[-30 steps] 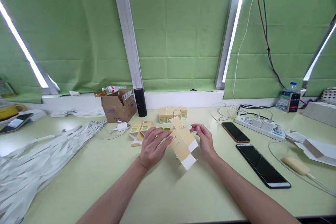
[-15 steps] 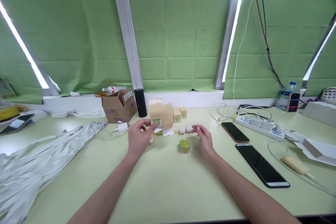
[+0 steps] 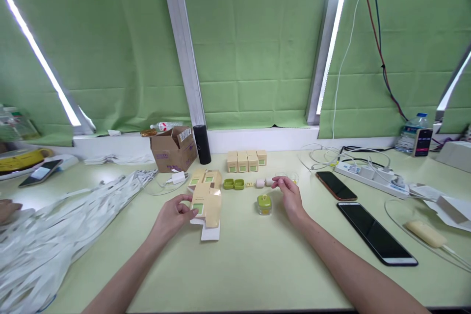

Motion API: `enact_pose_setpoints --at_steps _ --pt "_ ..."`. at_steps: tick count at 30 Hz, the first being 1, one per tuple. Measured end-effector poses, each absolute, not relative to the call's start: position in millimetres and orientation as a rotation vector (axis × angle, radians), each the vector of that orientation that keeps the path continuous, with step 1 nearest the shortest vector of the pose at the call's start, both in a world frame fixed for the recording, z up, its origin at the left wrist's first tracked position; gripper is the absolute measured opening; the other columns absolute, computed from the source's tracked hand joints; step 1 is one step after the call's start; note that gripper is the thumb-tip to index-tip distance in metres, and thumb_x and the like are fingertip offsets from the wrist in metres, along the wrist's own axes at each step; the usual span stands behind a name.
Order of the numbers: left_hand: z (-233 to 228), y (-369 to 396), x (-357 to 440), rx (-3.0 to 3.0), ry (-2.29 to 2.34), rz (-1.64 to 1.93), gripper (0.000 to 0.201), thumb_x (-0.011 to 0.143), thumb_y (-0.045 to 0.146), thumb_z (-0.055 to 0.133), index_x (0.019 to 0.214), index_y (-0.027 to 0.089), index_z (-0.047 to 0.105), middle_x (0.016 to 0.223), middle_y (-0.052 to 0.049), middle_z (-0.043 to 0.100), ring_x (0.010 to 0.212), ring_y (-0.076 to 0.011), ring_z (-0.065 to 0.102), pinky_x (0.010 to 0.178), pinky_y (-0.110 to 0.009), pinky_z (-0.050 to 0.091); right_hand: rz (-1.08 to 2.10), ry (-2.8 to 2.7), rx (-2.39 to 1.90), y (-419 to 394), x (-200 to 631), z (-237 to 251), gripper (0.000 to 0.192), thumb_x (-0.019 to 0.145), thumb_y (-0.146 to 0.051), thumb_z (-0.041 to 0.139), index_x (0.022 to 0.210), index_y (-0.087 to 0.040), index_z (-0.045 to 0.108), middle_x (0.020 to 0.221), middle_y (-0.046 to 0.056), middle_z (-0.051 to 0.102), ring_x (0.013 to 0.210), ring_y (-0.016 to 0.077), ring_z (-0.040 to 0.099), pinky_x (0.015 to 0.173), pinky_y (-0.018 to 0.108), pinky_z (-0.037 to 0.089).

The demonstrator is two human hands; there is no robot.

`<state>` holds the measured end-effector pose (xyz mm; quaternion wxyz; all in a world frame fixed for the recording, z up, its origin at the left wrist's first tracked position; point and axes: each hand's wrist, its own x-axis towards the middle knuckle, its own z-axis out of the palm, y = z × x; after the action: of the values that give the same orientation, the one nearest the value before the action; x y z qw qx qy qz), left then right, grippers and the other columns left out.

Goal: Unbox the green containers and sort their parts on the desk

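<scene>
Had white straps [image 3: 55,235] heaped along the left of the pale table [image 3: 243,274]. Beyond them, had an opened cardboard box [image 3: 171,154] and a black cylinder [image 3: 202,144] below green blinds [image 3: 250,49]. Reached in from the lower left with the left forearm [image 3: 130,262], slanting up to the right. Held the left hand [image 3: 175,218] back-upward, with thumb and fingers clamped on the left edge of an opened-out carton [image 3: 212,206]. Held this carton left of centre, long axis near to far, white flaps [image 3: 210,233] at the near end. Had a green-lidded jar [image 3: 264,204] upright between both hands, just beside the right. Slanted the right forearm [image 3: 336,252] in from the lower right, right hand [image 3: 292,198] loosely curved, pointing up-left towards white caps [image 3: 260,183]. Could not tell whether to call its fingertips together or apart. Farther right, had two phones [image 3: 377,234] lying flat near a power strip [image 3: 371,179].
</scene>
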<state>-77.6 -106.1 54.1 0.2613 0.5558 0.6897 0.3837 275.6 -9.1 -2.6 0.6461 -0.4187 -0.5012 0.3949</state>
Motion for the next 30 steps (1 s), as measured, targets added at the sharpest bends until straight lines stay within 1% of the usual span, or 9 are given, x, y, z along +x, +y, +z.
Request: enact_pose_setpoints --at_steps 3,9,16,19,21,23,26,28,30 --pt "46.5 -106.1 -77.6 1.486 1.896 0.994 0.054 0.059 0.055 0.074 0.098 0.018 0.064 0.047 0.01 0.052 0.051 -0.0147 0.044 0.057 -0.027 0.03 0.903 -1.143 -0.952 -7.5 275.5 -5.1 0.037 0.085 -0.059 0.063 0.089 -0.024 0.073 0.077 0.004 0.07 0.091 0.0274 0.063 0.096 0.041 0.042" --pt "46.8 -107.7 -75.8 1.494 1.915 0.986 0.056 0.06 0.054 0.073 0.101 0.017 0.065 0.047 0.01 0.053 0.051 -0.0157 0.048 0.055 -0.026 0.03 0.91 -1.154 -0.946 -7.1 276.0 -6.8 0.038 0.086 -0.06 0.063 0.09 -0.024 0.073 0.077 0.004 0.07 0.091 0.0273 0.062 0.096 0.041 0.042" --pt "41.0 -108.9 -83.4 1.59 1.945 0.967 0.05 0.069 0.054 0.071 0.106 0.02 0.067 0.049 0.007 0.059 0.058 -0.022 0.061 0.059 -0.027 0.038 0.903 -1.177 -0.955 -9.6 275.5 -5.6 0.041 0.087 -0.063 0.062 0.09 -0.024 0.073 0.076 0.003 0.07 0.09 0.0274 0.063 0.095 0.041 0.042" --pt "43.5 -110.4 -85.8 1.633 1.976 0.963 0.05 0.072 0.055 0.07 0.109 0.021 0.068 0.058 0.003 0.068 0.066 -0.0253 0.068 0.061 -0.029 0.041 0.892 -1.176 -0.962 -10.2 274.9 -4.7 0.042 0.087 -0.064 0.062 0.09 -0.024 0.073 0.076 0.003 0.07 0.089 0.027 0.063 0.094 0.04 0.043" --pt "48.8 -112.5 -86.0 1.665 2.013 0.926 0.051 0.077 0.058 0.066 0.113 0.022 0.067 0.071 -0.001 0.075 0.072 -0.0263 0.07 0.065 -0.03 0.044 0.886 -1.179 -0.968 -10.4 275.0 -4.3 0.042 0.087 -0.064 0.061 0.09 -0.024 0.073 0.077 0.003 0.07 0.089 0.0268 0.063 0.093 0.04 0.044" --pt "56.0 -115.2 -83.8 1.711 2.087 0.911 0.05 0.083 0.06 0.06 0.116 0.023 0.065 0.083 -0.004 0.078 0.079 -0.0273 0.069 0.07 -0.033 0.047 0.882 -1.181 -0.974 -10.4 275.4 -4.0 0.042 0.088 -0.064 0.061 0.09 -0.024 0.073 0.077 0.003 0.071 0.089 0.0266 0.063 0.092 0.04 0.044" --pt "67.7 -119.3 -71.6 1.873 2.205 1.057 0.041 0.088 0.054 0.058 0.116 0.024 0.064 0.094 -0.005 0.077 0.09 -0.0291 0.066 0.082 -0.039 0.048 0.877 -1.169 -0.979 -9.1 276.6 -3.8 0.042 0.088 -0.064 0.061 0.09 -0.024 0.073 0.077 0.003 0.07 0.089 0.0261 0.063 0.092 0.04 0.044" --pt "74.1 -121.7 -55.2 2.052 2.144 1.251 0.036 0.09 0.046 0.058 0.118 0.024 0.063 0.099 -0.006 0.075 0.095 -0.0294 0.064 0.092 -0.044 0.048 0.879 -1.16 -0.984 -7.4 277.6 -4.2 0.042 0.087 -0.064 0.062 0.09 -0.023 0.073 0.077 0.003 0.07 0.088 0.0255 0.063 0.089 0.039 0.045" --pt "78.0 -123.2 -32.4 2.205 1.976 1.381 0.03 0.093 0.04 0.059 0.117 0.022 0.063 0.103 -0.008 0.073 0.104 -0.03 0.063 0.097 -0.046 0.048 0.89 -1.162 -0.993 -5.6 278.5 -5.3 0.044 0.086 -0.066 0.062 0.091 -0.023 0.072 0.075 0.003 0.069 0.082 0.0239 0.062 0.081 0.037 0.046"
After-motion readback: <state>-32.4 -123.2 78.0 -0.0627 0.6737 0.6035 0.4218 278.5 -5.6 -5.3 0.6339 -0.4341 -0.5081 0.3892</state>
